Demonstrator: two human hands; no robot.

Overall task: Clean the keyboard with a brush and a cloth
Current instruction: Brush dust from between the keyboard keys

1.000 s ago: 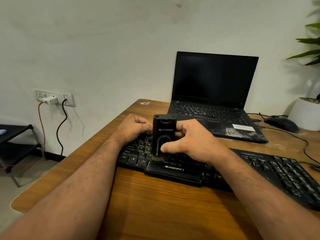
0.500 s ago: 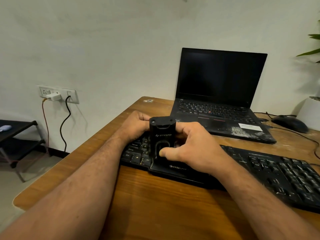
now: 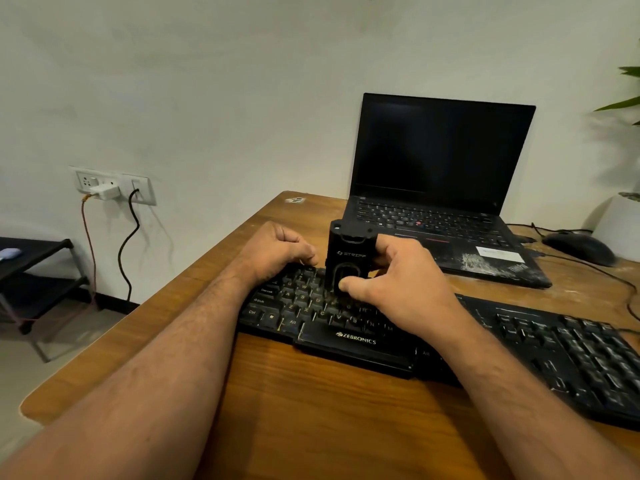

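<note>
From the head camera, a black keyboard (image 3: 450,341) marked ZEBRONICS on its near edge lies across a wooden desk (image 3: 311,410), running from the middle toward the right edge of the view. The right hand (image 3: 398,289) grips a black block-shaped brush (image 3: 349,258) that stands upright on the left part of the keyboard, its lower end down among the letter keys; the thumb presses the brush's near face and the fingers wrap the far and right sides. The bristles are too dark and blurred to make out. The left hand (image 3: 277,251) rests at the keyboard's far left corner, just left of the brush, its fingers curled into a loose fist; whether it grasps anything cannot be told. Both bare forearms reach in from the near edge.

Beyond the keyboard an open black laptop (image 3: 443,188) with a dark screen sits on the far part of the desk, with scuffed white marks on its palm rest. Right of it lie a black mouse (image 3: 578,249) and thin black cables. At the far right stands a white pot (image 3: 620,220) with green leaves above it. On the wall to the left, a white socket panel (image 3: 114,185) carries a white charger and a black cord hanging toward the floor. A low black shelf (image 3: 34,271) stands at the left edge.
</note>
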